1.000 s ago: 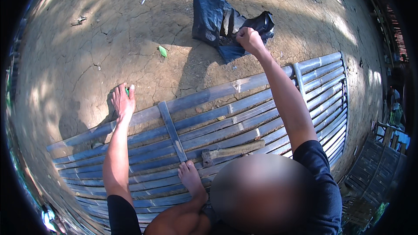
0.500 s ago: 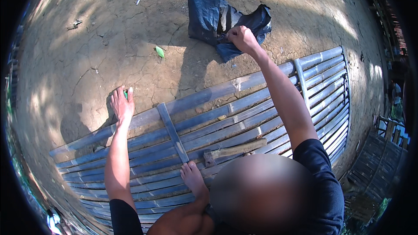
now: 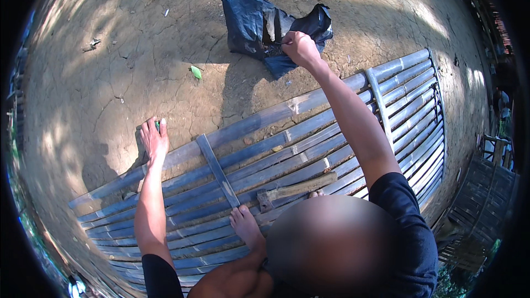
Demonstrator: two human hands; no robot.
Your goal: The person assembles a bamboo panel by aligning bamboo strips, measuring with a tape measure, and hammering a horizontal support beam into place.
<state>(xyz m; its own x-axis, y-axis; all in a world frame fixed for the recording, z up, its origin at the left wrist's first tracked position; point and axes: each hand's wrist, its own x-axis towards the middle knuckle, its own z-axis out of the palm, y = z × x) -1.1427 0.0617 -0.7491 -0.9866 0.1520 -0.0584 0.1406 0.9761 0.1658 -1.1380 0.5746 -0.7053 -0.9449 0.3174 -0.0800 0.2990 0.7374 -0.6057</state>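
Note:
My left hand (image 3: 155,139) hangs over the bare ground just beyond the bamboo platform's far edge. Its fingers are curled round a small green thing (image 3: 157,126), mostly hidden, so its kind does not show. Farther off to the right, my right hand (image 3: 302,49) is at the mouth of a black plastic bag (image 3: 243,16) lying open on the ground. Thumb and fingers are pinched together there; whatever they hold is too small or hidden to name. Inside the bag's opening, pale grey and dark bits show.
A slatted bamboo platform (image 3: 243,152) lies under me, crossed by narrow strips. On it rests a short wooden piece with a dark end (image 3: 301,187), by my bare foot (image 3: 247,225). A green leaf (image 3: 196,72) lies on the cracked earth (image 3: 138,38).
The view has shifted slightly, so the bag and leaf appear a little farther left. My right hand remains at the bag's mouth, its fingers slightly moved; the left still holds the green thing.

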